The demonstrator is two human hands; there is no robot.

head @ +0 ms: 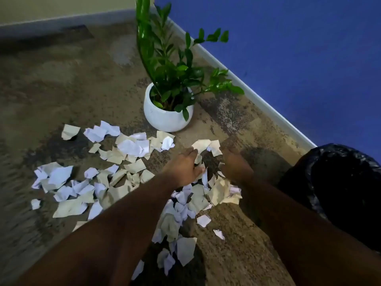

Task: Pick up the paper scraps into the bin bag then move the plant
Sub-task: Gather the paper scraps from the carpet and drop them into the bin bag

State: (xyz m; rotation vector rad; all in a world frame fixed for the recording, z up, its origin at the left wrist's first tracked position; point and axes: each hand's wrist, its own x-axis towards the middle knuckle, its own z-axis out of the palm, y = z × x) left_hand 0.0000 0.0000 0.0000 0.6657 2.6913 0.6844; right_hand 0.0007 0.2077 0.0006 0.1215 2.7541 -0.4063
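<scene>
Both hands reach into the paper scraps (132,148) at frame centre: left hand (184,165) curled onto a few pieces, right hand (235,164) blurred, its grip unclear. Loose pieces could slip from a shallow grab. Forearms stretch forward, palms inward. Bin bag (338,186) sits right; plant (169,96) stands above.

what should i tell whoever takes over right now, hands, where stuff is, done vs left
Left hand: on the floor, fingers closing on paper scraps.
Right hand: down beside it in the same pile; its grip is blurred.
Scraps are spread over the carpet in front of the potted plant.
Black bin bag sits open at the right, by the blue wall.
Done: nothing visibly cleared.
Left: bag all scraps, then move the plant.
</scene>
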